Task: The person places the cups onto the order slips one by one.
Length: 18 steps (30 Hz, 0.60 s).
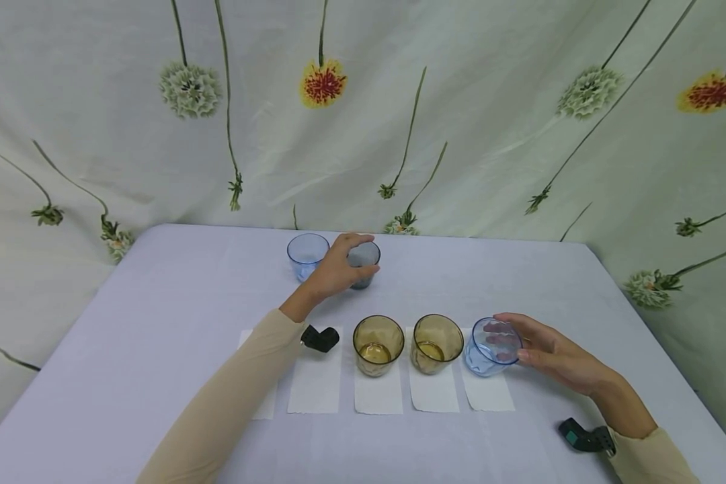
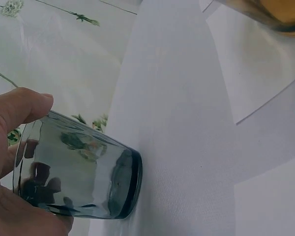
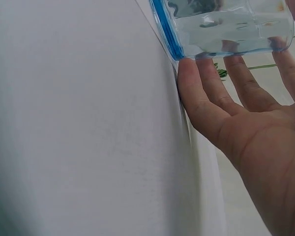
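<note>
At the back of the table my left hand (image 1: 339, 267) grips a smoky grey-blue glass (image 1: 363, 259), thumb on one side and fingers on the other. In the left wrist view that tinted glass (image 2: 83, 169) has its base close to the white cloth. Just left of it stands a light blue glass (image 1: 305, 250), partly behind the hand. My right hand (image 1: 553, 353) holds another light blue glass (image 1: 487, 359) at the right end of the row, fingers behind it and thumb in front. Its fingers (image 3: 204, 101) show against the glass side in the right wrist view.
Two amber glasses, the left one (image 1: 375, 366) and the right one (image 1: 433, 363), stand upright on white paper pieces. Another paper piece (image 1: 314, 383) lies to their left, and one more is partly under the left sleeve. A flowered cloth (image 1: 478, 168) hangs behind the table.
</note>
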{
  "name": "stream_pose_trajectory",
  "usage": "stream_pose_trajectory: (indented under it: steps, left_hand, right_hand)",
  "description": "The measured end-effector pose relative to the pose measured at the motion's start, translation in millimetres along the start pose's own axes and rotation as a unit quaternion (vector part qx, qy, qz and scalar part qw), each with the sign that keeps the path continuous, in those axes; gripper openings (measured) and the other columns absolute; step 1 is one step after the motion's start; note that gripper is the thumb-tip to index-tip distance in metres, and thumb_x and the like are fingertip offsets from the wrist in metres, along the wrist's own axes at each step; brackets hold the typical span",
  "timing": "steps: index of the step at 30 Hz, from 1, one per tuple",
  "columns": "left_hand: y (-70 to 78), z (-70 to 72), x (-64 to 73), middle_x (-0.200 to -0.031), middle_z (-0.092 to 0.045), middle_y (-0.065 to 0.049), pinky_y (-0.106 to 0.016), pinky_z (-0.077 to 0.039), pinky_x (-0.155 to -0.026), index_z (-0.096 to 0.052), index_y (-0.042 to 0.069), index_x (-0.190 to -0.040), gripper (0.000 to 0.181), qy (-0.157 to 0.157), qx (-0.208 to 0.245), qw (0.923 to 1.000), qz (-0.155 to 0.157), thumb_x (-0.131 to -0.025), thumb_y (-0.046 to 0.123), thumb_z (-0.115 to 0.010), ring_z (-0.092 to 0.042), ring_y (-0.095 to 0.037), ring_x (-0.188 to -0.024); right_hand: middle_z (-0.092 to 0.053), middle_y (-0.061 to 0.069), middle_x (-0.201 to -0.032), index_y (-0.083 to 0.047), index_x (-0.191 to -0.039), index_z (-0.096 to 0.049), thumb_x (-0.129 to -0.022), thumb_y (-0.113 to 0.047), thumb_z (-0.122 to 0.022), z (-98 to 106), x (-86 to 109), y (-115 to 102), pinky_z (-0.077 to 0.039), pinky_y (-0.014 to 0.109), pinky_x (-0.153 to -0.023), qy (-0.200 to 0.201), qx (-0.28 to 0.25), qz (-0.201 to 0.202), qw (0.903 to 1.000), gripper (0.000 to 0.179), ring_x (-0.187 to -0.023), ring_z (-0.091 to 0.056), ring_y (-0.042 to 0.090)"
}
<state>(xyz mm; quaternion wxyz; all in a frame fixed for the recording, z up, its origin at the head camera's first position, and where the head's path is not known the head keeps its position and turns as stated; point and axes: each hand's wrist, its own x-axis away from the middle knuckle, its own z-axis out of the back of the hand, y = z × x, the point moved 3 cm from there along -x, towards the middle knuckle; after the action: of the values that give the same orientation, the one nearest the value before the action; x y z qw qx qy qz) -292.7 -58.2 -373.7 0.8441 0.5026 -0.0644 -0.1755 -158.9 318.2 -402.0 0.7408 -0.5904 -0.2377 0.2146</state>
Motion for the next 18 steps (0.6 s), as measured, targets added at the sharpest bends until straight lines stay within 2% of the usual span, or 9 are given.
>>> stream_pose_trajectory:
  steps: [5,18]
  left_hand:
    - [-0.5,-0.8,0.3,-0.155,-0.033,-0.014,-0.055,-0.028,-0.118,-0.048,0.009,-0.148,0.063,0.001,0.004,1.0000,0.003,-0.092,0.020,-0.073,-0.028,-0.033,-0.148]
    - [4.4,-0.2,8.5,-0.155,-0.032,-0.015,-0.055,-0.028,-0.118,-0.048,0.009,-0.149,0.062,-0.010,-0.005,0.9998,-0.014,-0.092,0.019,-0.073,-0.030,-0.032,-0.147]
  right_hand:
    - [-0.038,-0.018,-0.151,-0.008,-0.156,-0.030,-0.103,-0.003,-0.045,0.1,0.3,0.4,-0.040,0.014,-0.103,0.000,0.001,-0.002,1.0000,0.055,-0.135,-0.037,-0.012]
    - [-0.041,-0.016,-0.152,-0.007,-0.156,-0.028,-0.103,-0.001,-0.043,0.0,-0.5,-0.1,-0.040,0.016,-0.104,-0.012,-0.012,0.011,0.9998,0.056,-0.137,-0.039,-0.008]
